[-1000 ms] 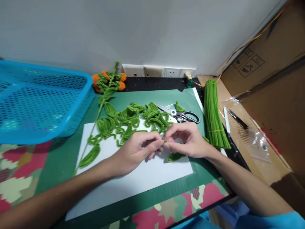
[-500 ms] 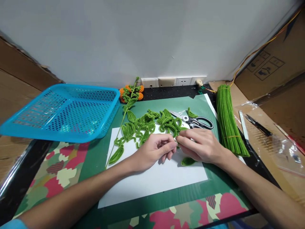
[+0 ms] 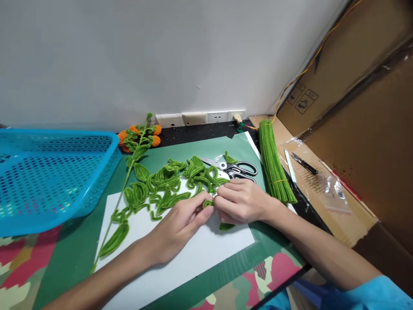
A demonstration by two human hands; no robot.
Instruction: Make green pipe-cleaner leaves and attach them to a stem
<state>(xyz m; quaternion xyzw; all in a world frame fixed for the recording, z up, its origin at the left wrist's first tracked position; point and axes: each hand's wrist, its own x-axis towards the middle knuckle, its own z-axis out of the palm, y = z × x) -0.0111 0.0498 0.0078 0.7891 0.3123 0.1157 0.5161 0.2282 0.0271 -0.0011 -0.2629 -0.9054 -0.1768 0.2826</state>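
Note:
Between my two hands is a small curled piece of green pipe cleaner, mostly covered by fingers. My left hand pinches it between thumb and forefinger. My right hand, fingers bent together, grips its other side. Under the right hand a green pipe-cleaner leaf lies on the white paper. Just beyond my hands spreads a heap of green pipe-cleaner leaves and curls. Scissors with black and grey handles lie behind my right hand.
On the left stands a blue plastic basket. A flower stem with orange blooms lies beside it. A tied bundle of green pipe cleaners rests on the right, near a black-handled tool and a plastic bag. Wall sockets line the back.
The view has turned to the right, so everything sits further left. A green curl now shows between my fingertips, where hardly anything was visible before. Both hands stay together.

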